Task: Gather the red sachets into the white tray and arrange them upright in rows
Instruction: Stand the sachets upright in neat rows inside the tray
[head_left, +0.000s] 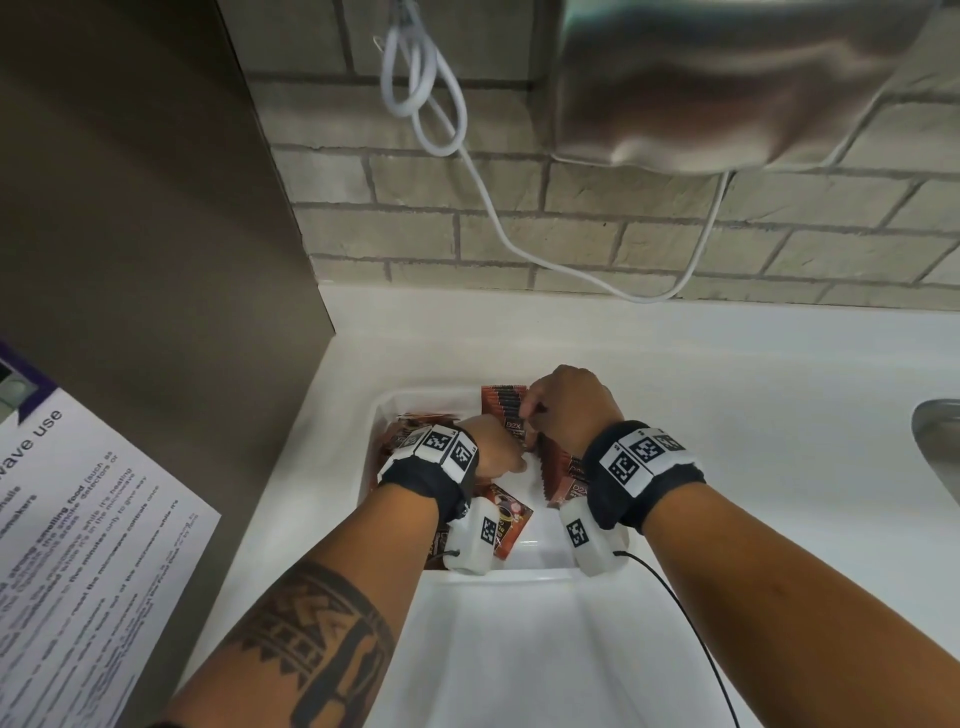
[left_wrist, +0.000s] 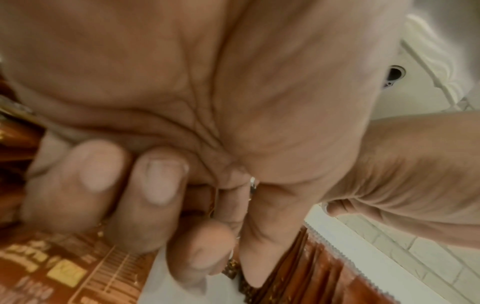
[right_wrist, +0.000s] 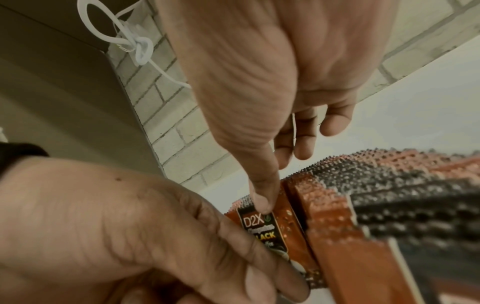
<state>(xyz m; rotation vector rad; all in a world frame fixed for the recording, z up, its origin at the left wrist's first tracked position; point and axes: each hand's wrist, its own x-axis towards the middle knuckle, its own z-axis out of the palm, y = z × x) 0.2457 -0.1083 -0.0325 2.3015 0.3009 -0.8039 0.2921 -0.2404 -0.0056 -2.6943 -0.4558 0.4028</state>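
Bare forearms, no sleeves. Left forearm (head_left: 322, 639) has a dark geometric band tattoo. Both wrists wear a black fabric wrist strap (head_left: 644, 483) ringed with white blocks printed with black square markers. White camera box (head_left: 592, 535) under each wrist, also marker-tagged; thin black cable (head_left: 696, 629) runs from the right one.

sachets (head_left: 506, 410) upright in tray (head_left: 519, 574), tray on counter (head_left: 727, 364)
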